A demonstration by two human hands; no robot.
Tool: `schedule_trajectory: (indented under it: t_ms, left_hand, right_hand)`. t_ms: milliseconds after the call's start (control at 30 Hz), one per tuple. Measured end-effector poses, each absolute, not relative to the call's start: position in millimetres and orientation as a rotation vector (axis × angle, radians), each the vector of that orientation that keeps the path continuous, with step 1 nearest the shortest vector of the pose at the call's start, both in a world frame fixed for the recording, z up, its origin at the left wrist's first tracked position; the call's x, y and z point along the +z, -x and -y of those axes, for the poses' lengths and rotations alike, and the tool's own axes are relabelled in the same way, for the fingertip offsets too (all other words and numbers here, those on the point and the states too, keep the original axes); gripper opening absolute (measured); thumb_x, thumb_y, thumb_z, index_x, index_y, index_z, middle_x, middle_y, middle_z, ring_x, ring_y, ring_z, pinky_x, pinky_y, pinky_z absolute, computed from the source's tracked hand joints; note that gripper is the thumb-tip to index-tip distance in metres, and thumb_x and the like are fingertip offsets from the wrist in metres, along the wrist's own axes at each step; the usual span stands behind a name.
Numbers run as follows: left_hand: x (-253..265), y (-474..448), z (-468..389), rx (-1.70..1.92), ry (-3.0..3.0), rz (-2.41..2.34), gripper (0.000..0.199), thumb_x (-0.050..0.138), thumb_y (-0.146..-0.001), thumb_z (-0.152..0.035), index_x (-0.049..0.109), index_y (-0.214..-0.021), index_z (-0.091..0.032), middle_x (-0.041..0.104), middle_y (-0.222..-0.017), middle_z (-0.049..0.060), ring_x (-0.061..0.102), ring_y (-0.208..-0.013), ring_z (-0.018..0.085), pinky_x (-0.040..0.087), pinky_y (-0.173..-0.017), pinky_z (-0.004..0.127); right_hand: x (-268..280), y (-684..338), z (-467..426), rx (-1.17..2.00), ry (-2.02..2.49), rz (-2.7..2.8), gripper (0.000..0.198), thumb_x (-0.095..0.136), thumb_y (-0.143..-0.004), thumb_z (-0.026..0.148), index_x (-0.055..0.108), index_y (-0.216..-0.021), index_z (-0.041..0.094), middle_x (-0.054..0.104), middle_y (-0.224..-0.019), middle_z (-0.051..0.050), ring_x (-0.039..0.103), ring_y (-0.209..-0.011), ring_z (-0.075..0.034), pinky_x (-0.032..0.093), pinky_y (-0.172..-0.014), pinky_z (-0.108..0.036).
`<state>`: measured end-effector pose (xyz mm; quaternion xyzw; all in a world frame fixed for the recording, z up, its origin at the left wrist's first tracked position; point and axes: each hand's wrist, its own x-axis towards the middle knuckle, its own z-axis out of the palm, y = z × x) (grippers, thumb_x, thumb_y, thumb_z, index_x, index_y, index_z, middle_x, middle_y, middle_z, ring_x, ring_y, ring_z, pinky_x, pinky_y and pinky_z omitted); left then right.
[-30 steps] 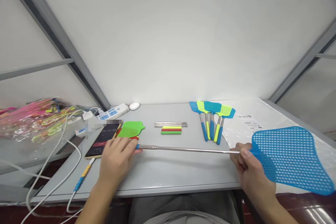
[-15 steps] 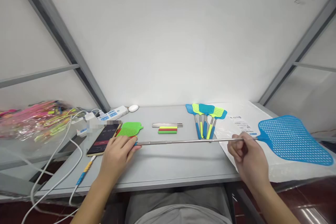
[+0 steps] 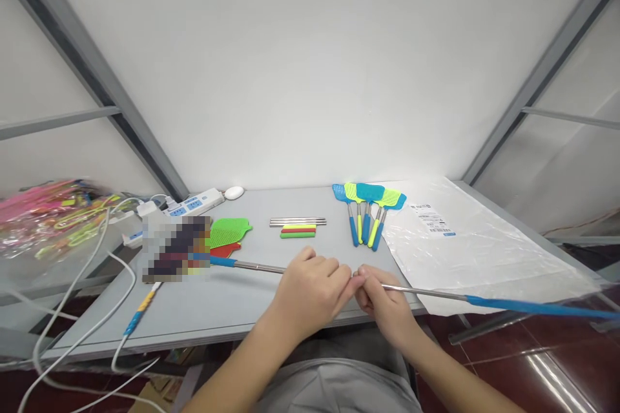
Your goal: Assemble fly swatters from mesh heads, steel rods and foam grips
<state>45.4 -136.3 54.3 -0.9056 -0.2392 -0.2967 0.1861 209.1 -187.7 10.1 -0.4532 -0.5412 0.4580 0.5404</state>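
Note:
An extended fly swatter (image 3: 431,293) lies across in front of me, its metal rod slanting down to the right. My left hand (image 3: 310,293) is closed around the middle of the rod. Right beside it, my right hand (image 3: 387,310) grips the rod too, the fingers of both hands nearly touching. The swatter's blue handle reaches left over the desk, and its blue head appears edge-on at far right. Behind my hands lie several metal rods (image 3: 298,222) and a row of yellow, red and green handle tubes (image 3: 298,231).
Several short fly swatters (image 3: 371,197) are fanned out at the back. Green swatter heads (image 3: 227,232) with red ones below lie at left, near a blurred-out phone. White plastic packaging (image 3: 465,251) covers the right side. A power strip (image 3: 196,203) and cables occupy the left.
Both hands have come together at the middle of the rod, the left moving right off the handle, the right moving left. The swatter's head has turned from flat-on to edge-on.

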Motion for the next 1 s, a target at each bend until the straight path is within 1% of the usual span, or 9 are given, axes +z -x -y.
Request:
schedule_trajectory:
  t_ms: [167, 300, 400, 567, 733, 833, 933, 1000]
  left_hand:
    - [53, -39, 127, -0.862, 2.502, 0.671, 0.038, 0.047, -0.097, -0.032, 0.052, -0.061, -0.019, 0.05, -0.054, -0.002, 0.043, -0.05, 0.013, 0.028, -0.058, 0.032]
    - [56, -16, 110, -0.918, 2.423, 0.724, 0.037, 0.047, -0.095, -0.025, 0.049, -0.058, -0.019, 0.048, -0.052, -0.003, 0.04, -0.047, 0.012, 0.027, -0.056, 0.031]
    - [63, -3, 104, -0.935, 2.395, 0.75, 0.037, 0.047, -0.093, -0.024, 0.048, -0.057, -0.019, 0.047, -0.051, -0.003, 0.039, -0.046, 0.011, 0.026, -0.054, 0.031]
    - [75, 9, 105, -0.947, 2.331, 0.808, 0.036, 0.049, -0.091, -0.023, 0.048, -0.056, -0.019, 0.045, -0.049, -0.004, 0.039, -0.046, 0.011, 0.025, -0.053, 0.03]
    - [87, 25, 108, -0.972, 2.281, 0.836, 0.035, 0.048, -0.091, -0.021, 0.046, -0.056, -0.019, 0.044, -0.048, -0.003, 0.04, -0.047, 0.012, 0.026, -0.053, 0.03]
    - [95, 37, 110, -1.016, 2.229, 0.849, 0.036, 0.047, -0.09, -0.019, 0.043, -0.055, -0.02, 0.041, -0.047, -0.003, 0.036, -0.047, 0.013, 0.027, -0.053, 0.03]
    - [99, 42, 111, -1.053, 2.186, 0.875, 0.038, 0.048, -0.09, -0.02, 0.041, -0.053, -0.02, 0.038, -0.047, -0.003, 0.034, -0.046, 0.013, 0.026, -0.053, 0.03]
    - [99, 38, 113, -1.068, 2.177, 0.925, 0.039, 0.049, -0.091, -0.021, 0.041, -0.052, -0.02, 0.038, -0.046, -0.003, 0.034, -0.046, 0.012, 0.025, -0.052, 0.03]
  right_hand:
    - [11, -222, 188, 0.917, 1.143, 1.315, 0.052, 0.042, -0.098, 0.049, 0.033, -0.055, 0.021, 0.03, -0.053, 0.004, 0.029, -0.052, -0.011, 0.022, -0.052, -0.029]
    - [17, -232, 187, 0.875, 1.161, 1.256, 0.052, 0.042, -0.098, 0.049, 0.032, -0.055, 0.022, 0.029, -0.053, 0.005, 0.027, -0.051, -0.011, 0.02, -0.051, -0.03]
    - [21, -239, 187, 0.879, 1.138, 1.213, 0.051, 0.045, -0.097, 0.048, 0.033, -0.055, 0.022, 0.03, -0.052, 0.005, 0.027, -0.051, -0.012, 0.019, -0.051, -0.03]
    - [24, -253, 189, 0.778, 1.029, 0.989, 0.051, 0.053, -0.094, 0.044, 0.035, -0.052, 0.022, 0.029, -0.05, 0.005, 0.026, -0.049, -0.012, 0.018, -0.05, -0.031]
    - [43, -263, 196, 0.72, 0.895, 0.873, 0.047, 0.058, -0.092, 0.034, 0.036, -0.053, 0.021, 0.028, -0.052, 0.005, 0.027, -0.05, -0.011, 0.018, -0.05, -0.031]
    - [58, -269, 203, 0.657, 0.849, 0.81, 0.047, 0.057, -0.092, 0.03, 0.036, -0.052, 0.02, 0.027, -0.051, 0.006, 0.026, -0.049, -0.01, 0.019, -0.05, -0.031]
    - [69, -273, 205, 0.639, 0.858, 0.761, 0.047, 0.057, -0.092, 0.029, 0.036, -0.052, 0.02, 0.026, -0.051, 0.006, 0.024, -0.049, -0.01, 0.018, -0.048, -0.03]
    - [70, -269, 203, 0.645, 0.859, 0.7, 0.046, 0.056, -0.093, 0.031, 0.035, -0.053, 0.02, 0.025, -0.052, 0.006, 0.022, -0.049, -0.01, 0.018, -0.047, -0.029]
